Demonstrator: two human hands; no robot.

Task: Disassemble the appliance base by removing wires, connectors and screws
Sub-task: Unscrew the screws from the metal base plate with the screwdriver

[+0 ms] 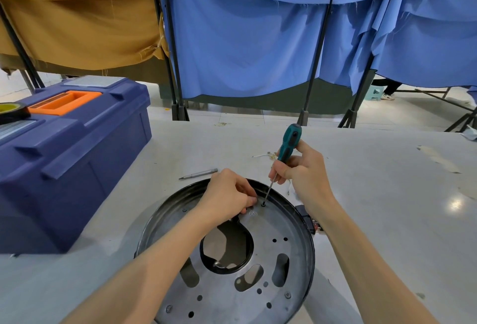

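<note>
Right hand (299,168) grips screwdriver (289,144); left hand (227,194) curled on base (284,223).

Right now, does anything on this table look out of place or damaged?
Nothing looks broken. A spare screwdriver bit lies loose on the table beyond the round metal base, and a few thin wires lie behind the right hand, which holds the screwdriver. It looks like ordinary mess from taking things apart.

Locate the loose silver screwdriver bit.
In the head view, the silver metal screwdriver bit lies on the grey table just beyond the far rim of the round metal appliance base, beside the left hand and right of the blue toolbox.
</note>
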